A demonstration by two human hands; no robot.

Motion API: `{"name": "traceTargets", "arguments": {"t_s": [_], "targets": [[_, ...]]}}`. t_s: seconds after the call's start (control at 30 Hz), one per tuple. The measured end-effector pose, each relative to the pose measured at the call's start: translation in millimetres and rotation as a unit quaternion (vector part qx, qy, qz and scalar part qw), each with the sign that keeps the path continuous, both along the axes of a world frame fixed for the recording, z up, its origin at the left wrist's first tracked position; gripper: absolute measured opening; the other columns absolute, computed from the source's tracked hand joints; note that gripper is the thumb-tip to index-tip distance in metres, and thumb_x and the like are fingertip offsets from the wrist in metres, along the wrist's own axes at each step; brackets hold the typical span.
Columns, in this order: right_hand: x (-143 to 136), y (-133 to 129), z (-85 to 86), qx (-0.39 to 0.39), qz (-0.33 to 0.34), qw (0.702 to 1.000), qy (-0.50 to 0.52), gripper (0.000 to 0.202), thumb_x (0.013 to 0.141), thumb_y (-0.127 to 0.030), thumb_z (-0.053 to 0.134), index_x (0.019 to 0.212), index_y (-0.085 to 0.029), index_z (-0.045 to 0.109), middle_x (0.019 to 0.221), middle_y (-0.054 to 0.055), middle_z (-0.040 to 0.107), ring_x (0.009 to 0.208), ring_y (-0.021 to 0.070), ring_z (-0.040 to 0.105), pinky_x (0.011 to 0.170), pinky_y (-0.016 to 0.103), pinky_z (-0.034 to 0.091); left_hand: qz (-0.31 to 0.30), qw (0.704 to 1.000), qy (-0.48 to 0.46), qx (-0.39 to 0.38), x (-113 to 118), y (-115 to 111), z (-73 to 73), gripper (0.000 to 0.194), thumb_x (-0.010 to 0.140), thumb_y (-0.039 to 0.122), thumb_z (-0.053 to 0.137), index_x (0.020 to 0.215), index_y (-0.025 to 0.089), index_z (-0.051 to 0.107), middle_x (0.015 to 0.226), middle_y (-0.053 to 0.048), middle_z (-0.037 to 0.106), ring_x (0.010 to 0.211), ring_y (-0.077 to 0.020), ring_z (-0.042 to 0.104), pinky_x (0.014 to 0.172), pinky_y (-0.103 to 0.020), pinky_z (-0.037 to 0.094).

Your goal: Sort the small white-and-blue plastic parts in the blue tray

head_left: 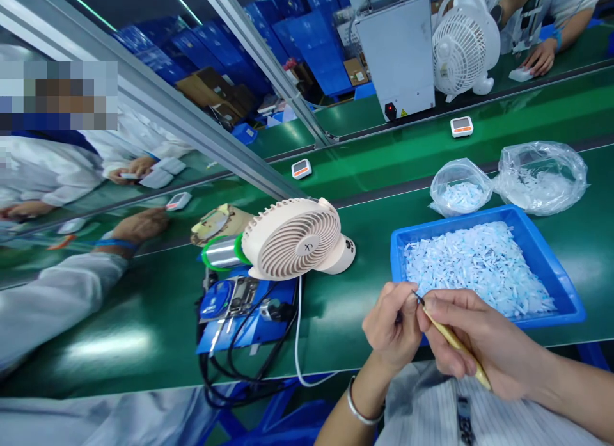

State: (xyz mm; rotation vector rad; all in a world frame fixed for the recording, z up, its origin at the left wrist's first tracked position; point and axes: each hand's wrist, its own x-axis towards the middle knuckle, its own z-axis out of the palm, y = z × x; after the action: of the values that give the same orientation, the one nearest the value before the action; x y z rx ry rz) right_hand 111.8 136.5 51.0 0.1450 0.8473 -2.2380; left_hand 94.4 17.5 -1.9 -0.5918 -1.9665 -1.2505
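Note:
My right hand (472, 334) is closed around a slim yellow-handled tool (455, 343) with a thin dark tip. The handle slants from its lower end near my palm up towards my left hand. The fingers of my left hand (396, 324) are pinched together right at the tool's tip; what lies between them is too small to make out. Both hands are close together over the near left edge of a blue tray (559, 267). Many small white and light-blue plastic pieces (474, 267) fill this tray.
Behind the tray stand two clear plastic bags (542, 177) with small pieces inside. To the left are a beige fan (297, 241), a blue device with black cables (230, 299) and a silver roll (223, 252). A co-worker's arm (115, 254) reaches in from the left.

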Motion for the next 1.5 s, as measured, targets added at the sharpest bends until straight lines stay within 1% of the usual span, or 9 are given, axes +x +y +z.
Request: {"name": "traceTargets", "arguments": {"t_s": [0.4,0.6,0.73,0.8,0.87,0.93,1.03,1.3,1.5], "targets": [[-0.7,1.0,-8.5,-0.086,-0.006,0.994,-0.069,0.021,0.082,-0.024,0.043,0.068,-0.011,0.052,0.035,-0.004,0.046,0.028,0.0012,0.030,0.037,0.013,0.028,0.026,0.997,0.037,-0.061,-3.6,-0.7,1.2,0.015,0.076,0.005,0.049,0.088,0.011,0.055,0.065,-0.002,0.055,0.055,-0.0077,0.048,0.049,-0.017,0.039],[0.6,10.6,1.7,-0.154,0.047,0.987,0.013,0.023,0.083,-0.029,0.041,0.070,-0.014,0.051,0.035,-0.006,0.042,0.026,0.0021,0.026,0.035,0.015,0.025,0.018,0.996,0.025,-0.081,-4.2,-1.4,-2.2,0.021,0.074,0.002,0.049,0.091,0.014,0.054,0.068,-0.001,0.056,0.060,-0.0088,0.051,0.052,-0.018,0.039],[-2.4,16.4,0.4,0.015,-0.025,0.988,0.150,0.023,0.086,-0.032,0.036,0.073,-0.017,0.048,0.040,-0.007,0.043,0.029,0.0030,0.027,0.035,0.017,0.023,-0.015,0.981,-0.185,0.060,-2.0,0.7,1.5,0.009,0.079,0.013,0.047,0.074,0.017,0.054,0.059,0.002,0.051,0.053,-0.0071,0.046,0.051,-0.018,0.037],[-3.8,17.4,-6.0,0.186,-0.088,0.935,0.288,0.020,0.087,-0.030,0.037,0.077,-0.017,0.049,0.051,-0.004,0.048,0.040,0.0050,0.037,0.041,0.018,0.029,-0.069,0.919,-0.340,0.185,-0.6,3.8,6.2,0.016,0.080,0.024,0.047,0.066,0.016,0.051,0.052,0.004,0.043,0.046,-0.0057,0.039,0.045,-0.017,0.033],[-5.0,17.8,-13.0,0.329,-0.133,0.831,0.428,0.015,0.087,-0.025,0.037,0.084,-0.018,0.050,0.065,-0.002,0.052,0.056,0.0076,0.045,0.053,0.021,0.035,-0.132,0.834,-0.443,0.300,0.1,7.5,12.5,0.023,0.077,0.033,0.050,0.063,0.015,0.049,0.048,0.006,0.037,0.040,-0.0038,0.029,0.039,-0.015,0.026],[-6.3,18.5,-18.7,0.413,-0.141,0.737,0.516,0.015,0.087,-0.020,0.035,0.087,-0.019,0.050,0.072,-0.001,0.052,0.064,0.0092,0.045,0.061,0.024,0.035,-0.172,0.769,-0.493,0.370,-0.2,10.6,18.9,0.025,0.073,0.035,0.056,0.062,0.014,0.048,0.047,0.007,0.034,0.039,-0.0023,0.022,0.037,-0.014,0.020],[-8.8,22.0,-23.9,0.483,-0.113,0.660,0.565,0.017,0.087,-0.018,0.034,0.082,-0.018,0.050,0.069,-0.001,0.050,0.062,0.0102,0.041,0.061,0.027,0.032,-0.209,0.712,-0.529,0.411,-1.8,12.5,25.6,0.025,0.069,0.033,0.061,0.061,0.014,0.047,0.044,0.008,0.033,0.038,-0.0012,0.019,0.036,-0.012,0.017],[-14.6,37.7,-25.2,0.521,-0.079,0.586,0.615,0.015,0.086,-0.017,0.038,0.086,-0.017,0.053,0.074,0.001,0.050,0.067,0.0114,0.042,0.062,0.031,0.029,-0.306,0.595,-0.610,0.424,-3.8,9.7,25.0,0.026,0.065,0.027,0.064,0.059,0.014,0.041,0.041,0.009,0.035,0.034,0.0014,0.013,0.032,-0.010,0.013],[-16.9,43.4,-20.4,0.520,-0.069,0.556,0.644,0.015,0.086,-0.018,0.039,0.084,-0.017,0.053,0.073,0.002,0.047,0.069,0.0121,0.044,0.062,0.031,0.030,-0.317,0.556,-0.641,0.424,-4.6,8.7,25.6,0.027,0.060,0.022,0.065,0.059,0.015,0.039,0.041,0.009,0.035,0.032,0.0023,0.011,0.031,-0.011,0.011]]}}
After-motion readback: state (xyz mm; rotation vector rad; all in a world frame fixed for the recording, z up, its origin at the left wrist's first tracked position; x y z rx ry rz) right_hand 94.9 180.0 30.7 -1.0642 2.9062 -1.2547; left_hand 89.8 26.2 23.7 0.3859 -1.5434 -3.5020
